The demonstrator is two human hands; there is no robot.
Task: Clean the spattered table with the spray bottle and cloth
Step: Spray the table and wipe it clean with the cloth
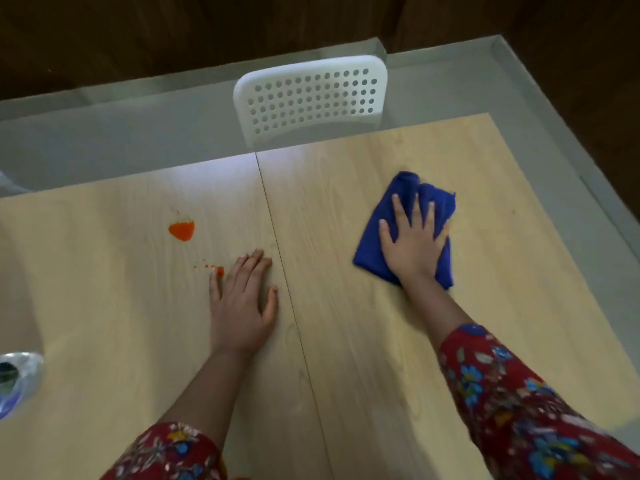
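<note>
A light wooden table (363, 341) fills the view. An orange blob of spatter (181, 230) lies on its left half, with small orange specks (210, 267) nearer to me. My left hand (242, 299) rests flat on the table, fingers straight, its little finger beside the specks. My right hand (414, 237) presses flat, fingers spread, on a folded blue cloth (375, 237) on the right half of the table. A clear plastic bottle (17, 379), seen from above, stands at the table's left edge; whether it has a spray head I cannot tell.
A white chair (311, 98) with a perforated back stands at the table's far side. A seam (294, 306) runs down the table between my hands. Grey floor surrounds the table, and dark wooden panelling lies beyond.
</note>
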